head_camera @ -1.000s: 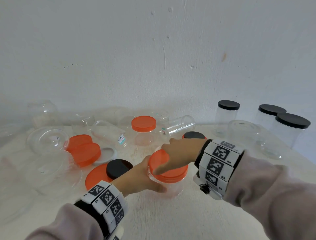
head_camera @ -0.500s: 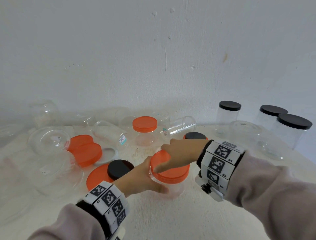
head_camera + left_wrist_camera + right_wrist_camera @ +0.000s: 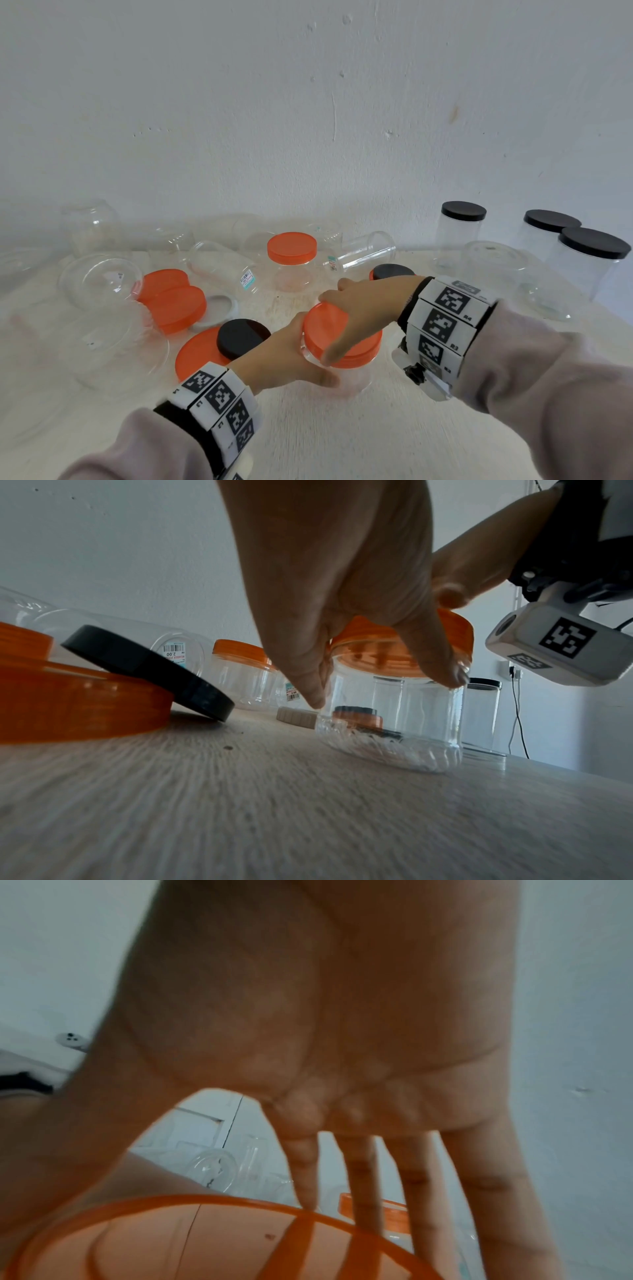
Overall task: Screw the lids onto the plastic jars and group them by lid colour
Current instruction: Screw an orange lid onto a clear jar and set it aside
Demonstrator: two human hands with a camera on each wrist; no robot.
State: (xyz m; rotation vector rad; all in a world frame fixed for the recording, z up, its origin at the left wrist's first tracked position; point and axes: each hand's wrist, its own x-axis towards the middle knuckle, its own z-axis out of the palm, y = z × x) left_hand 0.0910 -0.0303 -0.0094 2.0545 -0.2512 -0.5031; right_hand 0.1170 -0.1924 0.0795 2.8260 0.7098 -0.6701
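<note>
Hands both on one jar: our left hand (image 3: 287, 356) gripped clear round plastic jar (image 3: 394, 718), fingers (image 3: 308, 674) and thumb wrapped round its wall. Our right hand (image 3: 363, 308) lay over round orange plastic lid (image 3: 322, 329), fingers (image 3: 363, 1177) spread, curled over rim. Jar stood upright on pale wooden tabletop (image 3: 342, 438), centre front.

Plain room: bare white wall (image 3: 308, 102), wooden table (image 3: 308, 818).
</note>
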